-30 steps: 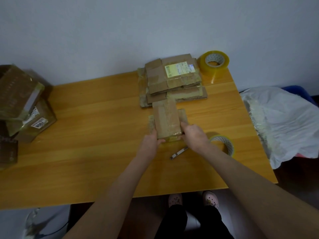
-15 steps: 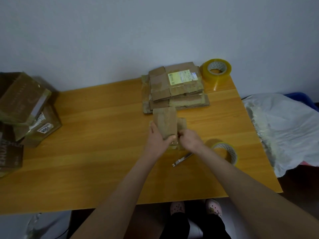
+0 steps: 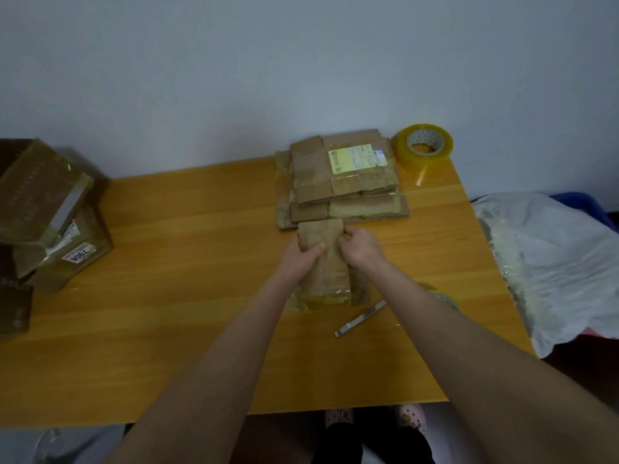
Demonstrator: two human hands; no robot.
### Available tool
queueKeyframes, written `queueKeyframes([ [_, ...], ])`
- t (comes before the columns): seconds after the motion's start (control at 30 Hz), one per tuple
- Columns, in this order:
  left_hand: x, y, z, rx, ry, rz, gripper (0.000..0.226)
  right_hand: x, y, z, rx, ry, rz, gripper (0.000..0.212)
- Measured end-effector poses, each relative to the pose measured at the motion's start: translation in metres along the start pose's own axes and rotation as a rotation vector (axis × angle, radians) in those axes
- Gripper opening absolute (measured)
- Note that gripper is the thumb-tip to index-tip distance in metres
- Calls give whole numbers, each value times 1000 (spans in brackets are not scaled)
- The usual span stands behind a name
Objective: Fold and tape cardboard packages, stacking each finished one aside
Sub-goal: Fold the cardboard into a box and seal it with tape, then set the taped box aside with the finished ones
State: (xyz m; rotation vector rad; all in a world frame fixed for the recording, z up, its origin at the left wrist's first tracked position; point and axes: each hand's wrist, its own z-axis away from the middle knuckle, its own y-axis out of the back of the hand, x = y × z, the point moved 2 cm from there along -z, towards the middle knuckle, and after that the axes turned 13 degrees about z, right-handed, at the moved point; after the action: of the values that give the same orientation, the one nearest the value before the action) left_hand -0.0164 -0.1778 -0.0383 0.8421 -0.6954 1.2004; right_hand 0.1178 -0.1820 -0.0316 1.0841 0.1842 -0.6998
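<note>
A flattened brown cardboard package [image 3: 326, 266] lies on the wooden table [image 3: 187, 249] in the middle. My left hand [image 3: 303, 252] grips its far left edge, thumb on top. My right hand [image 3: 360, 247] grips its far right edge, fingers curled round it. Behind it sits a stack of flat cardboard pieces [image 3: 341, 177], the top one bearing a pale label. A yellow tape roll [image 3: 424, 147] stands at the far right corner. Another tape roll [image 3: 445, 298] is mostly hidden behind my right forearm. A small metal cutter [image 3: 360, 318] lies just right of the package.
Taped boxes [image 3: 47, 209] are piled at the table's left edge. A white plastic bag [image 3: 549, 259] lies off the right side of the table. A grey wall rises behind. Feet in slippers show below the front edge.
Both hands slid from the near end of the package up to its far end. The far part of the package now lies folded over, and the view has shifted down a little.
</note>
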Motion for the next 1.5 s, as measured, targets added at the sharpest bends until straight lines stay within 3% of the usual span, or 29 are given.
queueKeyframes([
  [0.23, 12, 7, 42, 101, -357, 44, 53, 2, 23, 32, 38, -162, -492, 78],
  [0.37, 10, 9, 71, 104, -549, -142, 47, -4, 29, 54, -115, -213, -693, 60],
  [0.5, 22, 14, 83, 59, -614, -255, 39, -8, 26, 68, -349, -162, -728, 78],
  [0.57, 24, 17, 89, 25, -617, -271, 38, -13, 31, 72, -380, -145, -683, 85],
  [0.67, 28, 25, 103, 89, -575, -243, 26, -21, 35, 77, -321, -98, -649, 71],
  [0.73, 32, 44, 105, 352, -569, -175, 23, -26, 37, 79, -288, -45, -767, 57],
  [0.8, 31, 70, 107, 594, -500, -108, 43, -31, 37, 82, -315, -4, -895, 46],
  [0.9, 24, 102, 112, 555, -206, 108, 76, -45, 26, 87, -401, 6, -947, 35],
  [0.97, 19, 121, 117, 504, -102, 240, 68, -63, 10, 88, -461, 34, -931, 32],
  [1.1, 5, 178, 134, 644, -120, 254, 55, -117, -22, 96, -404, 114, -586, 53],
  [1.27, -16, 263, 146, 753, -143, 195, 53, -197, -74, 104, -334, 260, -461, 37],
  [1.37, -39, 326, 142, 804, -105, 154, 51, -248, -125, 104, -378, 276, -363, 26],
  [1.5, -79, 418, 118, 862, -39, 132, 47, -316, -201, 99, -401, 261, -308, 39],
])
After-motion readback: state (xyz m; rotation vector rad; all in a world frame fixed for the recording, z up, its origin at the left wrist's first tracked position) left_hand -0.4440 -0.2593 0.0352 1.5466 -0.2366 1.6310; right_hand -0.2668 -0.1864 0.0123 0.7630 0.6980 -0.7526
